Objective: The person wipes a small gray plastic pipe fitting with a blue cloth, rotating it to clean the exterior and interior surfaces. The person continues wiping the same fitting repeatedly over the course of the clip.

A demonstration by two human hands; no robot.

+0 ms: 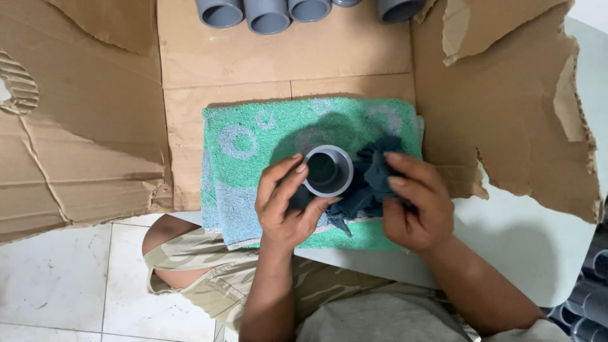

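Over the green towel [253, 142], left hand [285, 206] fingers wrap the grey pipe fitting [328, 170] while right hand [415, 206] pinches a dark cloth [370, 180], wiping apparently unfinished.

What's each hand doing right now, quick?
Left hand: closed around a short grey pipe piece, open end up.
Right hand: closed on a dark cloth bunched against the pipe piece, over a green towel.

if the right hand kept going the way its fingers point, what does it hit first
The right hand points up and left, into the dark cloth it already grips; just past that comes the grey pipe piece held by the left hand. Depth is unclear.
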